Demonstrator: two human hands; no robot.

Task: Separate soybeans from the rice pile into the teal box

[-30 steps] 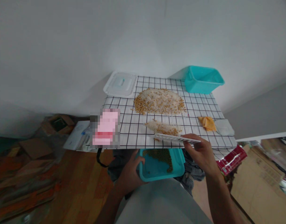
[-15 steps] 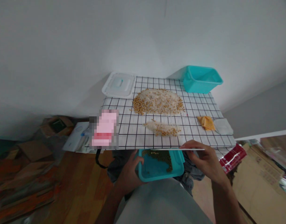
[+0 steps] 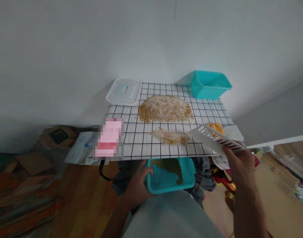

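My left hand (image 3: 136, 185) grips the left rim of a teal tray (image 3: 166, 185) held below the table's near edge; dark green beans lie in it. My right hand (image 3: 240, 165) holds a white slotted plastic panel (image 3: 216, 138), tilted, over the table's right front corner. On the grid-patterned table (image 3: 141, 142) lie a big heap of rice mixed with yellow beans (image 3: 165, 108) and a smaller heap (image 3: 170, 137) nearer me, just left of the panel.
A teal tub (image 3: 209, 84) stands at the far right corner and a white lidded box (image 3: 123, 91) at the far left. A yellow cloth (image 3: 216, 127) lies partly behind the panel. A pink blurred patch (image 3: 108, 138) sits at the left edge. Cardboard and clutter cover the floor.
My right hand has lifted the white panel from the table's front edge and swung it right and up, tilting it. The left hand and teal tray have stayed put.
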